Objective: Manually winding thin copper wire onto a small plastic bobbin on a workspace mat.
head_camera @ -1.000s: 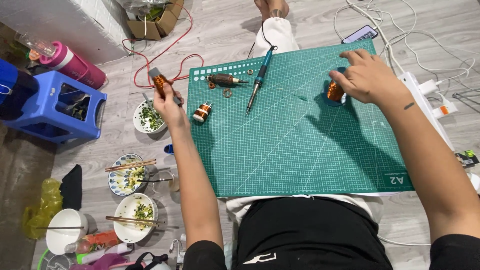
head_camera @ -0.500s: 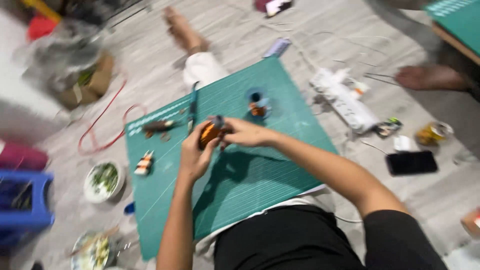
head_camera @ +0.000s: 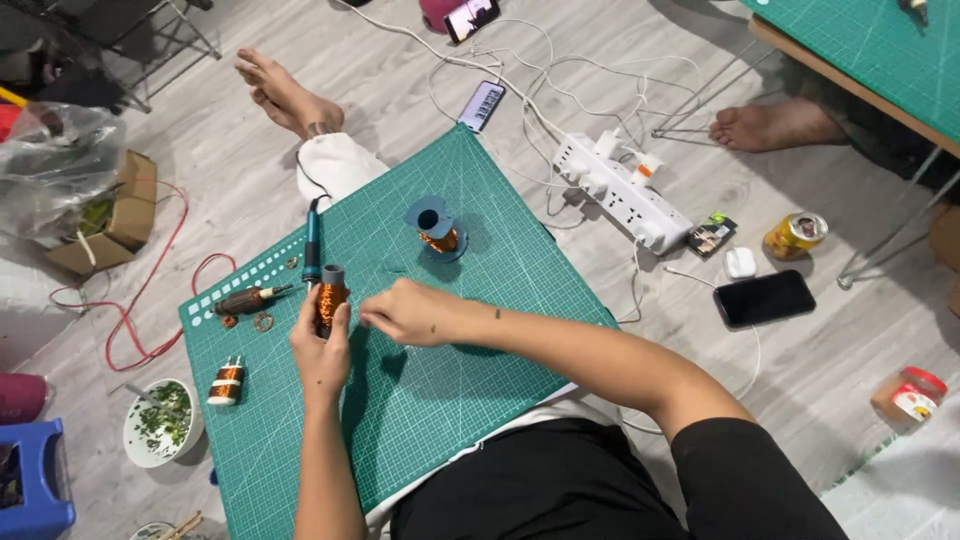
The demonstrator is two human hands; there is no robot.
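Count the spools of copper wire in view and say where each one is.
3. One copper wire spool is held in the left hand; one with blue flanges stands on the green cutting mat; a small one lies near the mat's left edge.

A copper-wire coil (head_camera: 330,300) wound on a grey tube stands nearly upright in the left hand (head_camera: 322,345), its grey end poking above the fingers and its orange winding showing between thumb and fingers. The right hand (head_camera: 408,313) sits just beside it, fingertips pinched together near the winding; whether a wire strand runs between them is too fine to tell.
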